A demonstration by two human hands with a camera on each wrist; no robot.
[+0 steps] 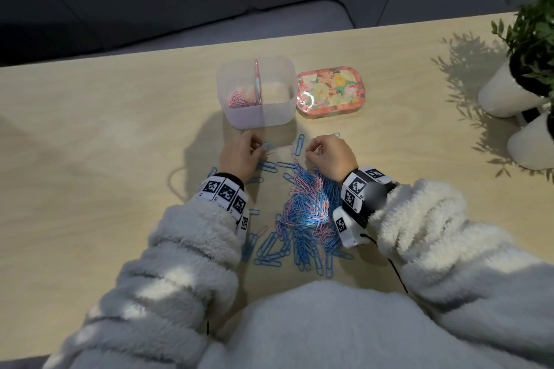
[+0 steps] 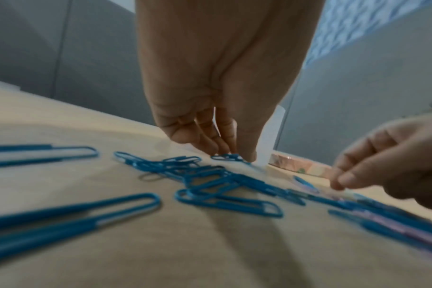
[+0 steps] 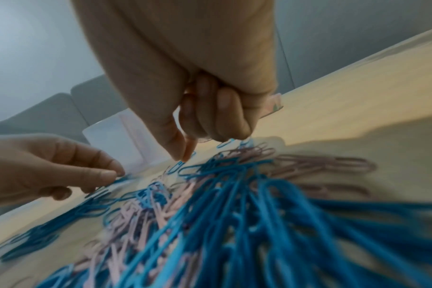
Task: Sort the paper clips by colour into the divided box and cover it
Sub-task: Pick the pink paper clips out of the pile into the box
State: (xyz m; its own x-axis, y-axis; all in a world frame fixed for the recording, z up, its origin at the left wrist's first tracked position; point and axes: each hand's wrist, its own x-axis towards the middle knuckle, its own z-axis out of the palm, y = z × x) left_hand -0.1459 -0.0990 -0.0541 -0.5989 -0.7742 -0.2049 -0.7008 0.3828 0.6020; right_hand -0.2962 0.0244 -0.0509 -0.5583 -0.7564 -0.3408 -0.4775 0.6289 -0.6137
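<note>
Left hand [image 1: 239, 156] pinches a blue clip [image 1: 265, 144], right hand [image 1: 328, 156] is curled over the mixed pile [image 1: 305, 207], grip unclear; tangled pink clips may come along.

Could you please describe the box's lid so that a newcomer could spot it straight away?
On the far side of the wooden table, find the translucent divided box. The lid lies flat beside it, toward the potted plants. It alone has a colourful floral print.
</note>
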